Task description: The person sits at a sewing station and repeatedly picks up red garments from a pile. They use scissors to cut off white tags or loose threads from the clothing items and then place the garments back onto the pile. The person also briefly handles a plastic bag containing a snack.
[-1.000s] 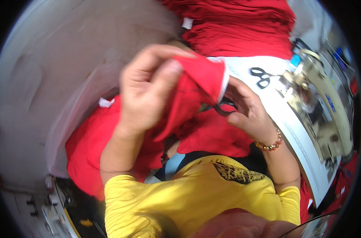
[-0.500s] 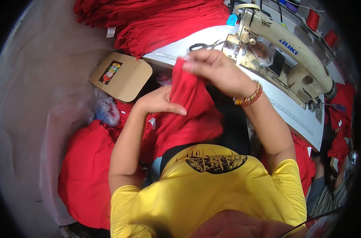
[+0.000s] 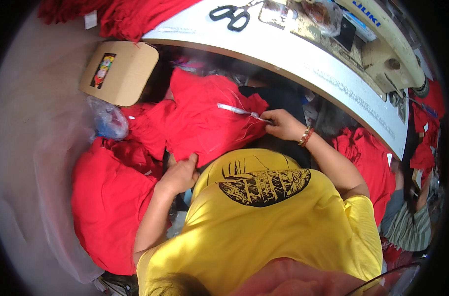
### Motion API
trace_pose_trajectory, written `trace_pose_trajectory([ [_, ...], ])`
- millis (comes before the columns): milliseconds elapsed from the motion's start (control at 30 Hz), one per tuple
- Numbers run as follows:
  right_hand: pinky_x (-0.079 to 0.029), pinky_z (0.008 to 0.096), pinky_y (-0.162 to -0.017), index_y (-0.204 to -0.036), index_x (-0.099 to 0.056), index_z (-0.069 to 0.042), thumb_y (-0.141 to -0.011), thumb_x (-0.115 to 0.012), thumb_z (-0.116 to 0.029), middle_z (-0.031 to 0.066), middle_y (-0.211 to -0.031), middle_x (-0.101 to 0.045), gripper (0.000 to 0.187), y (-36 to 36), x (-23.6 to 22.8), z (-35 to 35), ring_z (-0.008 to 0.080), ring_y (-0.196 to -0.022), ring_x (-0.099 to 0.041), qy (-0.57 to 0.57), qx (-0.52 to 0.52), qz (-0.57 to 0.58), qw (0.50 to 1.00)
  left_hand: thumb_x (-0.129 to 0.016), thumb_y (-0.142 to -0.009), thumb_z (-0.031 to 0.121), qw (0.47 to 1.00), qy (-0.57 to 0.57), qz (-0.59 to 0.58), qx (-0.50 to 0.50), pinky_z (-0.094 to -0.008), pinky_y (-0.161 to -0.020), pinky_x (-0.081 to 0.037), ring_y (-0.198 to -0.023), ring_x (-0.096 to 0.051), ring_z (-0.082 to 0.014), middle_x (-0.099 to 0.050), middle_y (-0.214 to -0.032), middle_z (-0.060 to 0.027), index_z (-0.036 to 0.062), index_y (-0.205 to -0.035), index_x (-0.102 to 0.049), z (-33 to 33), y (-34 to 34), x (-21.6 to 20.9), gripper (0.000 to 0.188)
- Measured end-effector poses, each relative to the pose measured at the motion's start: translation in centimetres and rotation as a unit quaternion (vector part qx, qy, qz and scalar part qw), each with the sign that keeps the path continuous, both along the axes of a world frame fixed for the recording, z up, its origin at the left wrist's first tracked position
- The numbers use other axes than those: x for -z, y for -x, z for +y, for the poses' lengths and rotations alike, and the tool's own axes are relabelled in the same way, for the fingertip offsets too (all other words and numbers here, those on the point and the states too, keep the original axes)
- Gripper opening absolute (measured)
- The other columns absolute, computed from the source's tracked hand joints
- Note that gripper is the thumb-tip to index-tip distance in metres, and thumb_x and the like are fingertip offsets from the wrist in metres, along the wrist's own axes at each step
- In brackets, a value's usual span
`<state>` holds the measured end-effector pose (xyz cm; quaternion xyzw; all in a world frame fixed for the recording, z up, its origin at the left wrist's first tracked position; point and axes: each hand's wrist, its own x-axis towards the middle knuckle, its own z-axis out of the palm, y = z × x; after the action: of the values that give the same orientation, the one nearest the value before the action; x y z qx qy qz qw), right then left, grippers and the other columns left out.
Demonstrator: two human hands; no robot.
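Observation:
A piece of red cloth (image 3: 200, 121) lies spread over my lap, its pale stitching lines showing. A narrow white strip (image 3: 234, 109) runs across its right part. My right hand (image 3: 285, 126), with a beaded bracelet (image 3: 306, 135) on the wrist, is closed on the cloth's right edge at the end of this strip. Something small and dark shows at those fingertips, too small to name. At the cloth's lower left edge, my left hand (image 3: 179, 175) is closed on the fabric, and its fingertips are partly hidden.
Ahead stands a white sewing table (image 3: 293, 59) with black-handled scissors (image 3: 230, 18) and a sewing machine (image 3: 390, 54). A cardboard box flap (image 3: 128, 74) and a plastic bag (image 3: 108, 120) sit at left. Red cloth heaps (image 3: 111, 202) flank me. A person's striped clothing (image 3: 411, 227) shows at far right.
The red cloth, held up folded between my hands before, is now lowered and spread on my lap. Both hands came down and apart. The view shifted, so the table sits higher in it.

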<state>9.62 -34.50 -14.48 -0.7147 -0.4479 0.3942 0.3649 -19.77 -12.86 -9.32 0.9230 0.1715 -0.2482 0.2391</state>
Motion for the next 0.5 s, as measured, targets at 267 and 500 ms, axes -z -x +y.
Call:
trace_pose_trajectory([
  [267, -0.044, 0.0301, -0.061, -0.097, -0.067, -0.002, -0.090, -0.063, -0.025, 0.0088, -0.072, -0.059, 0.024, 1.4, 0.0, 0.8, 0.0184, -0.063, -0.052, -0.111, 0.045, -0.091, 0.989, -0.066, -0.083, 0.023, 0.923, 0.055, -0.380, 0.022, -0.0423, -0.080, -0.049, -0.088, -0.062, -0.0367, -0.064, -0.087, -0.0180, 0.0026, -0.108, -0.061, -1.3, -10.9, 0.4, 0.032],
  [500, -0.050, 0.0271, -0.079, -0.102, -0.065, 0.001, -0.087, -0.065, -0.010, 0.0087, -0.098, -0.066, 0.018, 1.7, -2.3, 0.7, 0.0143, -0.087, -0.063, -0.066, 0.107, 0.109, 0.986, -0.071, -0.077, 0.016, 0.961, 0.074, -0.263, -0.038, -0.0418, -0.082, -0.046, -0.087, -0.061, -0.0329, -0.063, -0.086, -0.0171, 0.0026, -0.095, -0.063, -1.1, -13.5, 0.2, 0.024],
])
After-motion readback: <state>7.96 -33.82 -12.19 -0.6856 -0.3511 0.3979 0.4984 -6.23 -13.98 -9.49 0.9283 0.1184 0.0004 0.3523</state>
